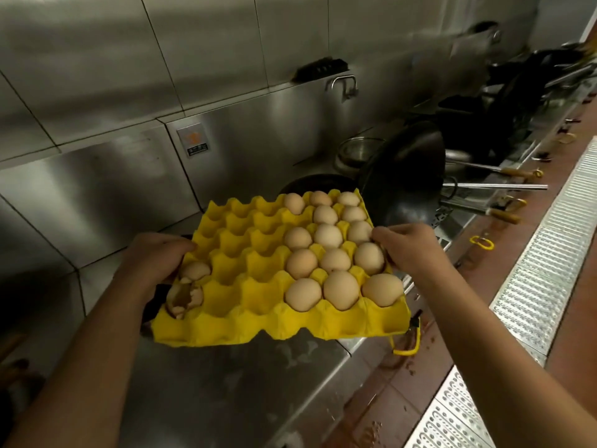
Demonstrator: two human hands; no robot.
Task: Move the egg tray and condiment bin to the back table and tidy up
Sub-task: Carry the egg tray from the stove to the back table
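A yellow egg tray is held in the air above the steel counter. Several whole eggs fill its right half, and broken eggshells lie in two cups at its left edge. My left hand grips the tray's left rim, thumb on top. On the opposite rim, my right hand holds on with its fingers curled over the edge beside the eggs. No condiment bin is in view.
Black woks lean along the stove line behind the tray, with ladles and a steel bowl. A faucet sticks out of the steel wall. Red floor tiles and a metal drain grating run on the right.
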